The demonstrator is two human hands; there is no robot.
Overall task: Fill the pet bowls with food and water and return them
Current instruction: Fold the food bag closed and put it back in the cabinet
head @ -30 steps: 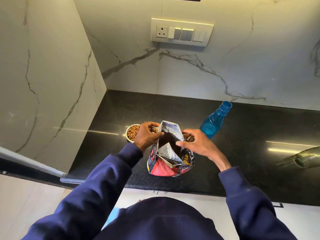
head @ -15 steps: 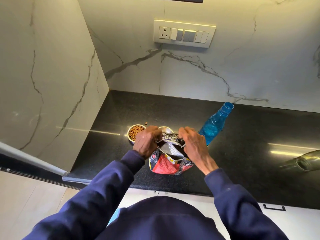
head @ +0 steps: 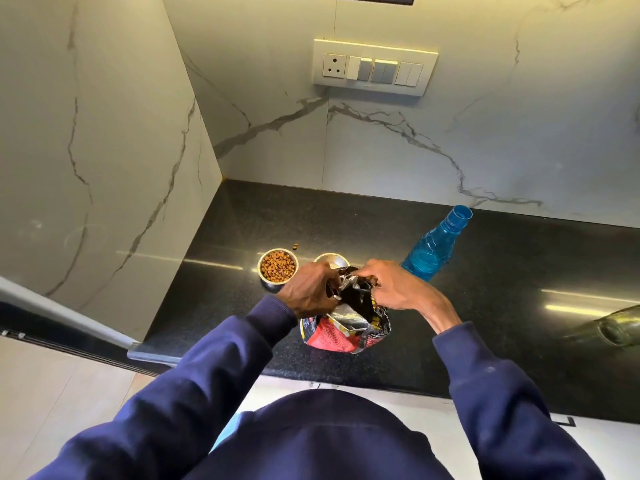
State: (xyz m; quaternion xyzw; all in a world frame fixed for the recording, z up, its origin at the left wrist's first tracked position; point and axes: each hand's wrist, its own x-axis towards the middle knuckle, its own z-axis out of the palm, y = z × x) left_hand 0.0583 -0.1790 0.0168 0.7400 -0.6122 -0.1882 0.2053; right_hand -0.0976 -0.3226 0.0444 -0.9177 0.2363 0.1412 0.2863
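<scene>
Since 1.0 s ago: the bag mouth, then spread wide, is now gathered. Both hands have closed in over it, and a second bowl shows behind.

Left hand (head: 308,292) and right hand (head: 394,289) each pinch the crumpled foil top of the pet food bag (head: 346,332), which stands upright near the front edge of the black countertop (head: 502,306).

Steel bowl of kibble (head: 278,266) at 10 o'clock of the bag: food step judged done. Second steel bowl (head: 330,260) at 12 o'clock, partly hidden; contents cannot be told. Blue water bottle (head: 433,249), uncapped, at 1 o'clock. Stray kibble (head: 295,245) lies just beyond the full bowl.

Left to do: close the bag, pour water, return both bowls.
</scene>
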